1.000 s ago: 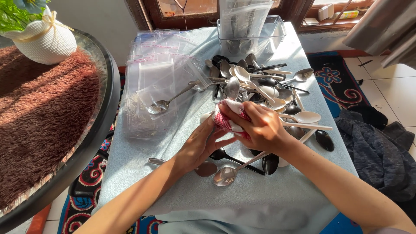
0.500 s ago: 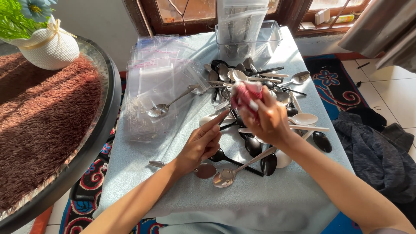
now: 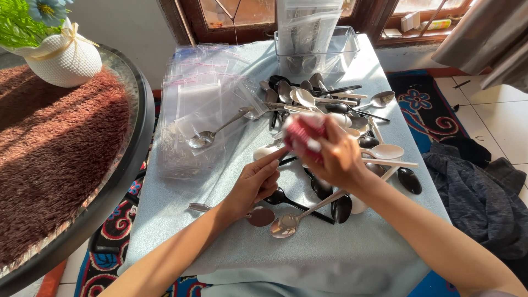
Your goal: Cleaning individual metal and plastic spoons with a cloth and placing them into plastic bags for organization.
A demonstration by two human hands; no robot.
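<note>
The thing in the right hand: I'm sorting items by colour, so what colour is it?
Red with white patches, gripped in the right hand; the red thing shows in the head view.
</note>
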